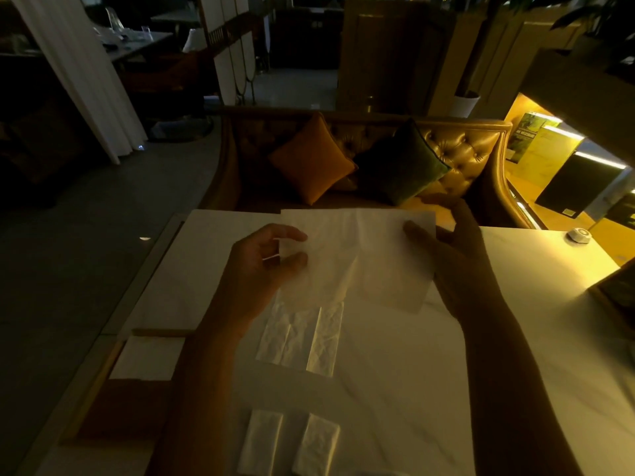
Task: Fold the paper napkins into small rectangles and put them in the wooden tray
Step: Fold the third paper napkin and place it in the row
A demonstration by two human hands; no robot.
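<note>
I hold an unfolded white paper napkin (357, 255) in the air above the white table (498, 355). My left hand (264, 266) pinches its left edge between thumb and fingers. My right hand (450, 249) grips its right edge, thumb in front. Under it lies a crumpled napkin (302, 338) folded into strips. Two small folded rectangles (261, 441) (318, 444) lie near the table's front edge. The wooden tray (103, 400) sits at the left, with a white folded napkin (147, 359) in its far compartment.
A tufted leather sofa (464, 146) with an orange cushion (312, 159) and a green cushion (402, 163) stands behind the table. A small round white object (580, 234) rests at the table's far right. A dark wooden item (615, 290) sits at the right edge.
</note>
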